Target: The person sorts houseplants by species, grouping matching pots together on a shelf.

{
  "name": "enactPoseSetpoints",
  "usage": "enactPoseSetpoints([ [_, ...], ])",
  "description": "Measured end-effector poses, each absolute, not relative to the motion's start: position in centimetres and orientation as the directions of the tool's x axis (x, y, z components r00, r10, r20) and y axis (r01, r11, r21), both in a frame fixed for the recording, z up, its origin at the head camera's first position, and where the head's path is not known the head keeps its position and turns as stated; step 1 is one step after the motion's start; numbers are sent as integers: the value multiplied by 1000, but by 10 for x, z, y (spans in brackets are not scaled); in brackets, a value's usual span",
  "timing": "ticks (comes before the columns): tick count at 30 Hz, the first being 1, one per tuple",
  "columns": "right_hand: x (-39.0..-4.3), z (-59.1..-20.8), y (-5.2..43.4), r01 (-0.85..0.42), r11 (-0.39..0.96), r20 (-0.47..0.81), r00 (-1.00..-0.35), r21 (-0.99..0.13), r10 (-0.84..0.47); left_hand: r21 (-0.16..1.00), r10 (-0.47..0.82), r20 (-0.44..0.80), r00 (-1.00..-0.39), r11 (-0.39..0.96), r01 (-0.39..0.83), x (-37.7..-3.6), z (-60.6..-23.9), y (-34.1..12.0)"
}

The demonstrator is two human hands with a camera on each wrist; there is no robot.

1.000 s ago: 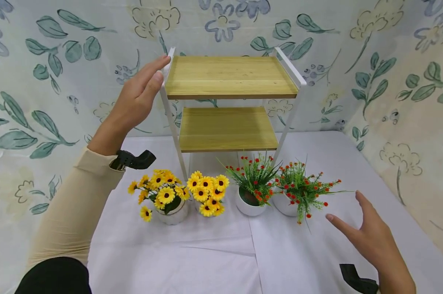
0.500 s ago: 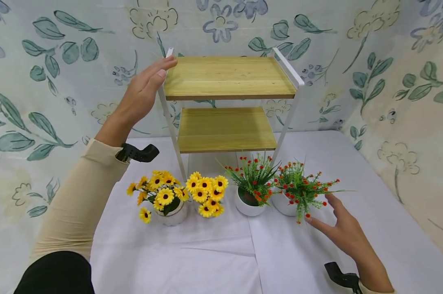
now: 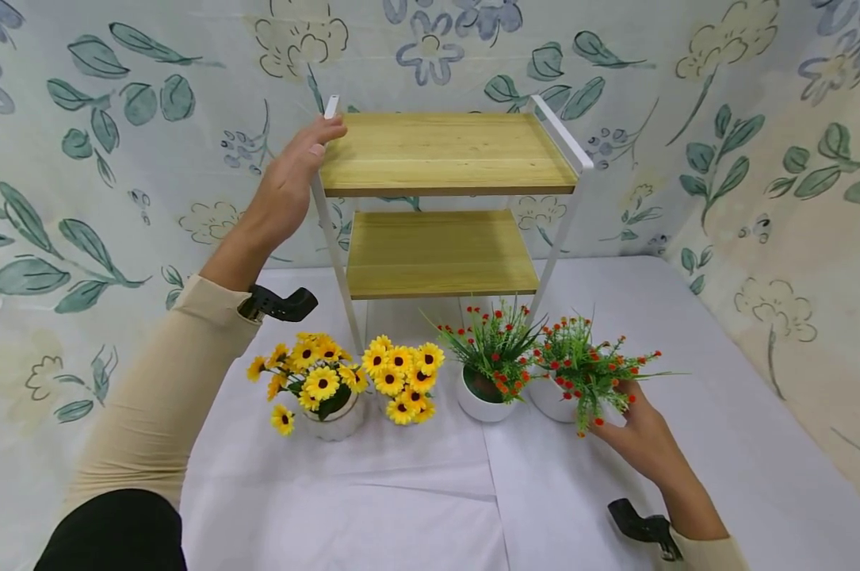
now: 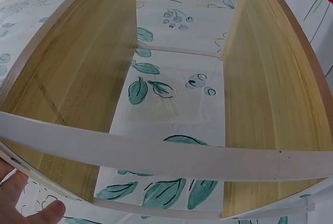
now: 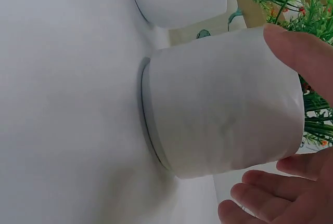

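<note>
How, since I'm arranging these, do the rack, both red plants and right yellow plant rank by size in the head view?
1. rack
2. left red plant, right red plant: too alike to rank
3. right yellow plant

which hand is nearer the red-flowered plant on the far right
Right: the right hand is at that plant, thumb and fingers on either side of its white pot. The left hand is farther off, at the left side of the shelf.

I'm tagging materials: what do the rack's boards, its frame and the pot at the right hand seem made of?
Boards: wood or wood-look laminate, smooth, with visible grain lines. Frame: likely white-painted metal, judging by its thin, flat bars. Pot: plastic or ceramic, unclear; smooth, white, faintly shiny.
</note>
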State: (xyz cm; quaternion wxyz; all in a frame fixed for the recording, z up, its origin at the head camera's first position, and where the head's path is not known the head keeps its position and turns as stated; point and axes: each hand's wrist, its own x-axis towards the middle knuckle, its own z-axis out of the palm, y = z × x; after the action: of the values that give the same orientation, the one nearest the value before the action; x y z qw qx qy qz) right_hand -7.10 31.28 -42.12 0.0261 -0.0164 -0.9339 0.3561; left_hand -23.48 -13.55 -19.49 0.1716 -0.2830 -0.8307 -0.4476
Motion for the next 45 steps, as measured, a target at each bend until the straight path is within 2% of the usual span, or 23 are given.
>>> enactPoseSetpoints([
  [9,-86,-426,307,15,692,51,-996,-722,75,649,296,620,-727,327,687,-232,-202,-130],
  [15,-91,-428,302,54,645,32,-992,-762,121,648,217,677,-703,279,709,-234,-209,-122],
  [19,-93,-427,297,85,638,2,-991,-765,135,646,168,697,-697,276,712,-235,-212,-120],
  [26,-98,-429,298,34,640,42,-994,-767,103,628,151,722,-675,267,731,-239,-215,-118],
  [33,-99,-434,301,27,534,34,-994,-845,104,591,133,766,-629,240,770,-243,-218,-114],
  [45,-102,-437,301,13,456,46,-992,-890,119,525,86,826,-557,241,816,-247,-223,-111],
])
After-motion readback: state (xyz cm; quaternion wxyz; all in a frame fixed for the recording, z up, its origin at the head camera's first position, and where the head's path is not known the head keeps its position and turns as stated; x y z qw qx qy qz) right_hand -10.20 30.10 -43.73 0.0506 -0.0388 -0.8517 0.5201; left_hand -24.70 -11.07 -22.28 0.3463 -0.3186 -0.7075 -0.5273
